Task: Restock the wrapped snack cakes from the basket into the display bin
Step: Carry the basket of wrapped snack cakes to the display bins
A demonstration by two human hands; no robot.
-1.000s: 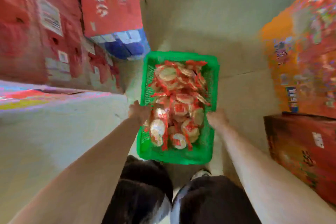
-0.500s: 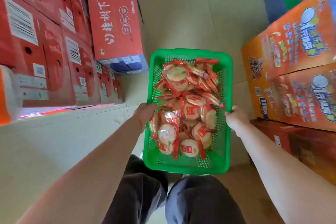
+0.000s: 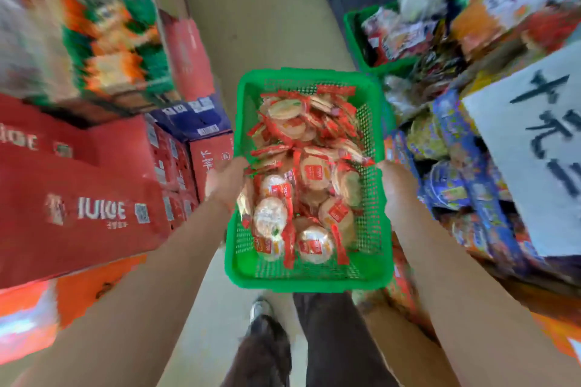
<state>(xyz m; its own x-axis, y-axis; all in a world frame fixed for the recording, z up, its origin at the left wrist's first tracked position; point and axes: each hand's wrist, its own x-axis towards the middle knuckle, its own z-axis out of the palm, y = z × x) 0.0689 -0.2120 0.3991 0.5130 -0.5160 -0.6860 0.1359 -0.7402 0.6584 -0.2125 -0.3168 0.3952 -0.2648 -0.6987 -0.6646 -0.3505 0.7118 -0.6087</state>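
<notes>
Basket (image 3: 309,280) green plastic mesh; snack cakes (image 3: 309,173) in glossy film wrap; boxes (image 3: 78,185) matt cardboard.

Bright, even light all over, soft and flat, no hard shadows on the floor (image 3: 257,9). Heavy motion blur from nine o'clock up to eleven, where the stacked cartons (image 3: 103,50) smear into streaks of colour. More smear at one and two o'clock among the packets (image 3: 440,41). Dead centre holds sharpest: the green basket (image 3: 309,281) and its wrapped snack cakes (image 3: 309,173) read fairly clearly. Wide-angle bending stretches both forearms at the lower edges. Blocky compression along colour borders.
</notes>
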